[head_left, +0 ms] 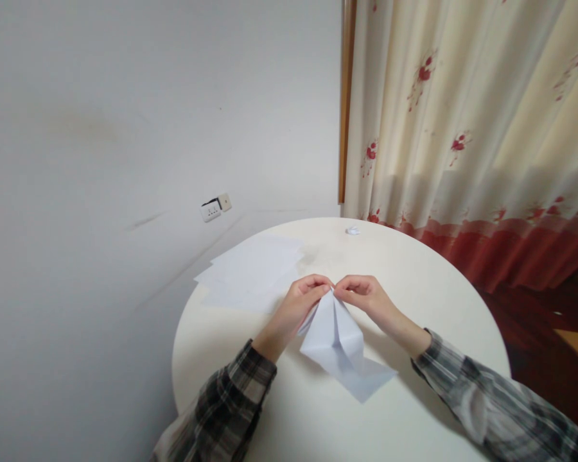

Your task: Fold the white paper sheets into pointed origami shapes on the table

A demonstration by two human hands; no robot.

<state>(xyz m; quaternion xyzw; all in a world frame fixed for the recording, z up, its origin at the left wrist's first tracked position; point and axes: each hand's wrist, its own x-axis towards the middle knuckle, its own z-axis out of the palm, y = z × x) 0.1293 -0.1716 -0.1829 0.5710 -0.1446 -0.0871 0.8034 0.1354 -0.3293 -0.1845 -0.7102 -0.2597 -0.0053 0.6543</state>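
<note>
A folded white paper (334,337) hangs from the fingertips of both hands over the middle of a round white table. Its pointed top is pinched between them, creases run down its front, and its lower part spreads out in wide corners to the right. My left hand (306,296) is closed on the top from the left side, thumb over the fingers. From the right, my right hand (361,292) pinches the same tip. The two hands nearly touch there.
The round white table (433,282) stands by a wall. Loose white sheets (253,269) lie at its back left. A small crumpled white piece (352,230) sits near the far edge. Wall sockets (211,211) and a patterned curtain (433,128) are behind.
</note>
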